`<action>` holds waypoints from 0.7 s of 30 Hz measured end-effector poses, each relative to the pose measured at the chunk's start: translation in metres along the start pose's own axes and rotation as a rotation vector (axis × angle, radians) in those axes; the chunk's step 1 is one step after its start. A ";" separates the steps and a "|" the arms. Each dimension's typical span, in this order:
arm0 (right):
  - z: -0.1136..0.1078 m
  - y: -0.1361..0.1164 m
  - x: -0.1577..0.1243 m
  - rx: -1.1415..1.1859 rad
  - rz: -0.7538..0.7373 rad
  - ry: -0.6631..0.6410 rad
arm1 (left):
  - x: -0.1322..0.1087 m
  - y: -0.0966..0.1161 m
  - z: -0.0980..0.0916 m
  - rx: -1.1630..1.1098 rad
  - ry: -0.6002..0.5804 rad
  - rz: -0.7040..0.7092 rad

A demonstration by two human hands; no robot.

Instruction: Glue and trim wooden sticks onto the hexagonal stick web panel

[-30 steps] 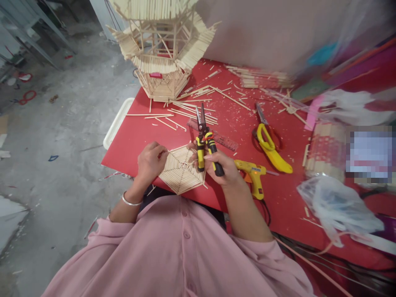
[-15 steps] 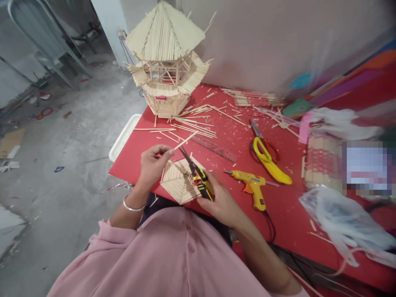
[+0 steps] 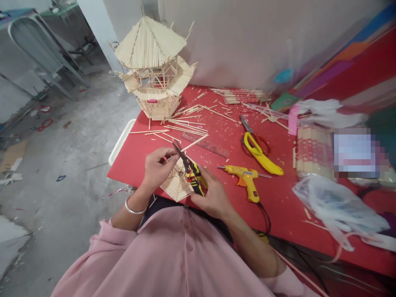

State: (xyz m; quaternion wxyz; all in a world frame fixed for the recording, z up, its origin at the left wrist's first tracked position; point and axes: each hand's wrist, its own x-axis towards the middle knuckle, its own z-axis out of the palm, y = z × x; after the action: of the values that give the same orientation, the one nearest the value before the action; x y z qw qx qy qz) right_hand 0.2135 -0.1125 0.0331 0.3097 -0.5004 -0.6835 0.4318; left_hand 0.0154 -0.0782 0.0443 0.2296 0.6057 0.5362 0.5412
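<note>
My left hand point(image 3: 159, 167) pinches a thin wooden stick point(image 3: 196, 142) whose free end points up and to the right. In my right hand point(image 3: 212, 192) is a pair of pliers point(image 3: 189, 167) with long dark jaws and black-and-yellow handles. The jaws cross the stick close to my left fingertips; whether they grip it cannot be made out. Beneath the hands lies a many-sided panel of sticks point(image 3: 176, 189) with a small hole in its middle, at the table's near edge. My left hand and the pliers cover part of it.
A pagoda-like stick model point(image 3: 154, 74) stands at the back left of the red table point(image 3: 130, 159). Loose sticks point(image 3: 188, 126) and a ruler point(image 3: 206, 144) lie before it. Rightward are scissors point(image 3: 256, 150), a glue gun point(image 3: 246, 177) with its cord, bundled sticks point(image 3: 314, 152) and a plastic bag point(image 3: 337, 206).
The stick has moved right, across the pliers' jaws, as my left hand came closer to them. My view has shifted slightly, so the tabletop things appear further left.
</note>
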 end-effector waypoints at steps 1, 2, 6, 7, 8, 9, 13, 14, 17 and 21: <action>0.001 0.000 0.000 0.018 -0.005 0.020 | 0.000 0.001 0.000 0.030 -0.004 0.049; 0.001 0.001 -0.001 0.037 -0.011 0.033 | 0.000 0.002 0.000 0.058 -0.008 0.099; -0.003 0.004 -0.003 0.085 -0.028 0.002 | 0.002 0.004 -0.002 0.129 -0.059 0.234; -0.004 0.006 -0.003 0.086 -0.029 -0.002 | 0.003 0.004 -0.003 0.136 -0.081 0.243; -0.004 0.007 -0.003 0.083 -0.029 0.000 | 0.004 0.005 -0.003 0.138 -0.101 0.246; -0.005 0.009 -0.003 0.077 -0.030 0.006 | 0.006 0.006 -0.003 0.137 -0.121 0.247; -0.005 0.014 -0.004 0.025 -0.049 0.040 | 0.010 0.009 -0.004 0.121 -0.179 0.217; -0.005 0.014 -0.004 0.010 -0.055 0.049 | 0.010 0.010 -0.004 0.108 -0.191 0.197; -0.005 0.014 -0.006 -0.020 -0.063 0.058 | 0.009 0.010 -0.004 0.052 -0.242 0.104; -0.005 0.011 -0.008 -0.003 -0.026 0.028 | 0.010 0.009 -0.002 0.006 -0.284 -0.026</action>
State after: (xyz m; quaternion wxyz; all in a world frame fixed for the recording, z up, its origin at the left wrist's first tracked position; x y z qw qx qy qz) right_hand 0.2253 -0.1176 0.0256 0.3241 -0.4980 -0.6862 0.4196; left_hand 0.0154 -0.0728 0.0571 0.3085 0.6699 0.5077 0.4453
